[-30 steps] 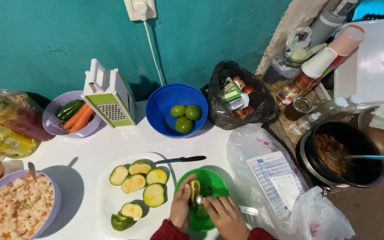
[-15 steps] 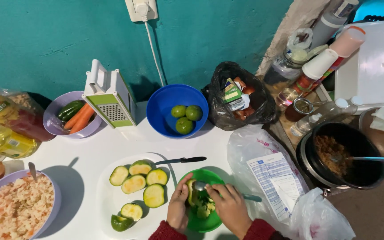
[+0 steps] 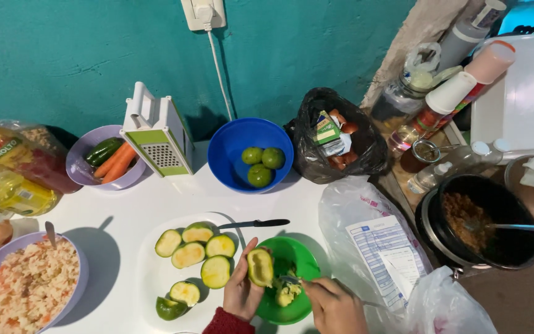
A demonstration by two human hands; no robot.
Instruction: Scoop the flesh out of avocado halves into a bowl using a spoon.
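My left hand [image 3: 241, 288] holds an avocado half [image 3: 259, 266], its hollowed inside facing up, over the rim of a green bowl [image 3: 300, 258]. My right hand [image 3: 334, 305] grips a metal spoon [image 3: 292, 281] whose tip rests in the bowl on scooped avocado flesh [image 3: 284, 295]. Several cut avocado halves [image 3: 188, 254] lie on a white cutting board [image 3: 149, 278] to the left, with a black-handled knife [image 3: 259, 223] at its far edge.
A blue bowl [image 3: 230, 154] holds three limes [image 3: 261, 164]. Near the teal wall stand a box grater [image 3: 158, 132], a purple bowl with carrots [image 3: 94, 162] and a black bag [image 3: 335, 139]. A purple bowl of rice mix [image 3: 27, 291] sits left, a dark pot [image 3: 483, 222] right.
The left hand has tilted the avocado half up at the bowl's edge. The spoon has scraped flesh out, and the scooped flesh now lies in the green bowl.
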